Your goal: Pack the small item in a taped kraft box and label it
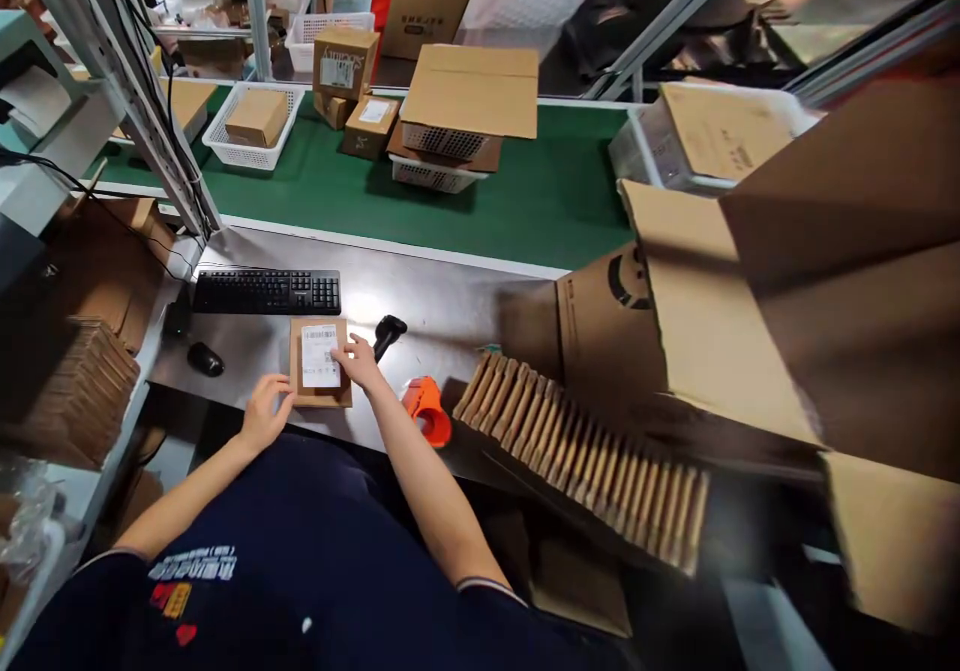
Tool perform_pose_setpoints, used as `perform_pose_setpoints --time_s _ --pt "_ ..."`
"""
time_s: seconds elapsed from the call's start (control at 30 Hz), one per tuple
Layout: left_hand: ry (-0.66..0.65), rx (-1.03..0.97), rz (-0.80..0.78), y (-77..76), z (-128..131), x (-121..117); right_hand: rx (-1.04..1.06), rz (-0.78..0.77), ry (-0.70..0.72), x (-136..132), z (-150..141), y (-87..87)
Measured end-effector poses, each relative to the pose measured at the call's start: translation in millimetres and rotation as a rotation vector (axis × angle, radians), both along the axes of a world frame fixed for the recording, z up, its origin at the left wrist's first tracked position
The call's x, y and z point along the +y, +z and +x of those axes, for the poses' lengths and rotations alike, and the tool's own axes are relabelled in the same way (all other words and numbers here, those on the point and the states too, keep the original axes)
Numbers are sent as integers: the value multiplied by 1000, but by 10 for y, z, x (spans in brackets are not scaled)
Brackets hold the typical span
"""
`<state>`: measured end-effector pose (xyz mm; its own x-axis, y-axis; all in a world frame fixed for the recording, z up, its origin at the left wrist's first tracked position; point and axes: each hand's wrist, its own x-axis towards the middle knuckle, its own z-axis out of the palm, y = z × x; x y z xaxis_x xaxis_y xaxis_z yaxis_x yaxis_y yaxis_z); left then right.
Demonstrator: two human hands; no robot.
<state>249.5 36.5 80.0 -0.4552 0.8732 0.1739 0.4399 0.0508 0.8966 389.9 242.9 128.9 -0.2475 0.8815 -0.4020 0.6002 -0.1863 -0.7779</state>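
A flat brown cardboard box (296, 391) lies on the metal bench in front of me, a white printed shipping label (319, 371) on its top. My right hand (360, 361) reaches over the box's right side, its fingers apart and the fingertips on the label's right edge. At the lower left edge of the box is my left hand (266, 413), loosely bent, with fingertips against the cardboard. A black handheld scanner (389, 333) lies just beyond my right hand. Near my right forearm sits an orange tape dispenser (427, 411).
A black keyboard (266, 292) and mouse (205, 359) lie to the left. Folded cartons (585, 451) stand in a row at right, beside a large open carton (607, 331). Behind runs a green conveyor (315, 201) with boxes and white baskets (259, 156). Another person's hands rest on a carton (427, 11).
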Motion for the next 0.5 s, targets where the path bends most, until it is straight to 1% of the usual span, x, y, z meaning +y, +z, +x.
perform_pose_setpoints --time_s 0.07,0.1,0.23,0.3,0.33,0.4,0.43,0.5 --pt "16 120 -46 -83 2 94 -108 33 47 9 -26 -64" --pt "-10 168 -71 -120 26 196 -160 66 75 -25 -34 -98" --pt "-190 311 -206 -212 183 816 -332 242 184 -243 -36 -225" --pt "-221 371 -271 -235 245 1071 -376 328 214 -311 -24 -295" --pt "-223 395 -290 -242 265 1149 -382 380 215 -328 -11 -338" --pt "-218 443 -309 -244 282 1208 -347 450 152 -341 45 -447" --pt "-224 471 -316 -238 283 1204 -298 446 92 -348 92 -511" --pt "-248 533 -352 -211 284 1181 -157 356 -31 -389 224 -655"
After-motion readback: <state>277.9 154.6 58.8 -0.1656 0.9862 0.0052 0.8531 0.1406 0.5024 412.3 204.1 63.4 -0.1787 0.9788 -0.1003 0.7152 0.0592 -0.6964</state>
